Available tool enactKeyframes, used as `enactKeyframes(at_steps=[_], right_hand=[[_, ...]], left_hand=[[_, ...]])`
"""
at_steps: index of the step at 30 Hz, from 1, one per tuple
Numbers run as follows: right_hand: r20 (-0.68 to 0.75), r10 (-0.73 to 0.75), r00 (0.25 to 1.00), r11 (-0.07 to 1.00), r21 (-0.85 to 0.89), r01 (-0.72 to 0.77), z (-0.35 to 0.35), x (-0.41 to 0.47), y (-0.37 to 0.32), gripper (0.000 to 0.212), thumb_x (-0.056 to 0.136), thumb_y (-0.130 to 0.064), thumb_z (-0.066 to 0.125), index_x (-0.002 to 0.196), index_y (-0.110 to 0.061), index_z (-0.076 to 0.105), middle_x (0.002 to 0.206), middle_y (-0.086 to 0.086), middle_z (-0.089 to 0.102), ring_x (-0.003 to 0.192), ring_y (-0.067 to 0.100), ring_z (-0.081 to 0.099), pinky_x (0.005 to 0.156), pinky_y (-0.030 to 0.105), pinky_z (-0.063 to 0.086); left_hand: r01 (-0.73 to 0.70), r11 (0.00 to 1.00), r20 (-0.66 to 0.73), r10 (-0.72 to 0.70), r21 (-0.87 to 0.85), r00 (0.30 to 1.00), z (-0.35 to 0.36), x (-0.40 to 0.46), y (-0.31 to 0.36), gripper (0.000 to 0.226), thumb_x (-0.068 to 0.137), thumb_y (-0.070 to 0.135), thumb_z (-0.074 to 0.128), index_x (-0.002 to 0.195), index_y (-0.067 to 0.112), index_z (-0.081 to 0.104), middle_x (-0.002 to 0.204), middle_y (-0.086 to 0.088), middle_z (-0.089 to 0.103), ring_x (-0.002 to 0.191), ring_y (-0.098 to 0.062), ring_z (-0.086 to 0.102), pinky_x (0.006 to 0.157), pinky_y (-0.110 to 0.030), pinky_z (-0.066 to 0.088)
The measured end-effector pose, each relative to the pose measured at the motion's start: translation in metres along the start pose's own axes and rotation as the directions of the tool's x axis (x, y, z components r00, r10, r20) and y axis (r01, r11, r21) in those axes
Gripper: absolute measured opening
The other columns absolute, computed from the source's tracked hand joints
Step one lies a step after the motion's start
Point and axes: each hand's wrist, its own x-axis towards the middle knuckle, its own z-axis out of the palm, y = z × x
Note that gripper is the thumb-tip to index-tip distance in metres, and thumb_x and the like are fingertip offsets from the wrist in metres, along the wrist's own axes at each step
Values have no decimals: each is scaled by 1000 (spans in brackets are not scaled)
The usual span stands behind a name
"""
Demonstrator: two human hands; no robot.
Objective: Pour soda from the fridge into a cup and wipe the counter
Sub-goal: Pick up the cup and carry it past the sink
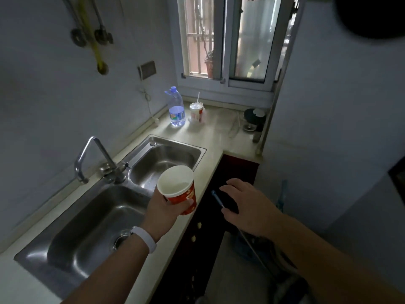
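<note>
My left hand (163, 212) grips the empty paper cup (178, 188) low on its wall above the counter edge (210, 163); light and crushable, so squeeze gently; my right hand (247, 207) hovers open, holding nothing.

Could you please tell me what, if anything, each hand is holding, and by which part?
The left hand grips the red paper cup around its lower side wall. The right hand holds nothing, its fingers spread.
</note>
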Motion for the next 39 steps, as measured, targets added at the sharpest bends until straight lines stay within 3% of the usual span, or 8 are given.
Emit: enactKeyframes(at_steps=[4,11,15,22,27,31,35,39], right_hand=[[-31,-1,1000,1000,-22,0,-13,67,24,61,88,-52,52,142,-25,41,147,-3,36,131,20,37,101,34,38],[-81,42,996,999,-3,-43,-27,159,62,61,88,-52,54,142,-28,40,148,-3,34,132,21,37,104,35,35],[-99,47,994,999,21,-46,-35,198,82,62,86,-51,55,142,-28,41,148,-1,35,132,22,38,103,39,39],[-80,-33,996,999,31,35,-46,286,126,59,87,-45,61,139,-22,46,144,3,41,127,25,45,103,39,39],[-48,-108,993,992,66,111,-50,363,158,57,86,-42,62,137,-21,48,142,0,42,124,24,46,101,39,40],[-26,-167,986,982,90,168,-54,415,179,54,84,-42,64,133,-22,52,136,-4,46,114,24,50,91,36,44],[-17,-194,981,972,134,195,-51,450,192,54,83,-41,65,133,-23,53,136,-6,47,115,22,50,91,36,45],[24,-203,979,967,161,197,-42,479,197,56,83,-43,64,134,-22,52,139,-6,47,119,19,48,95,34,44]], left_hand=[[-16,1000,-56,16,-6,998,-2,64,2,86,54,18,90,131,17,52,120,2,66,109,-10,63,88,-25,53],[-117,988,-42,121,97,992,-30,171,24,77,60,4,89,126,21,54,110,10,68,100,3,64,78,-9,50],[-145,982,-22,148,122,989,-29,217,35,72,60,8,90,120,30,57,108,10,71,102,-3,66,80,-15,52],[-77,997,-37,78,26,996,-9,295,36,80,57,13,87,130,10,53,120,-14,67,113,-29,62,100,-53,48],[-33,999,-199,39,34,979,9,351,33,86,48,25,87,128,14,57,115,-3,70,108,-16,65,92,-34,52],[-20,998,-226,34,64,974,21,395,36,69,51,21,85,117,18,63,99,3,72,93,-11,66,87,-37,55],[-21,996,-234,42,92,971,28,423,32,50,54,6,81,90,38,70,78,20,71,71,9,63,63,-6,47],[32,998,-239,-20,49,971,24,448,29,44,49,21,83,90,32,71,81,11,72,74,0,63,69,-15,51]])
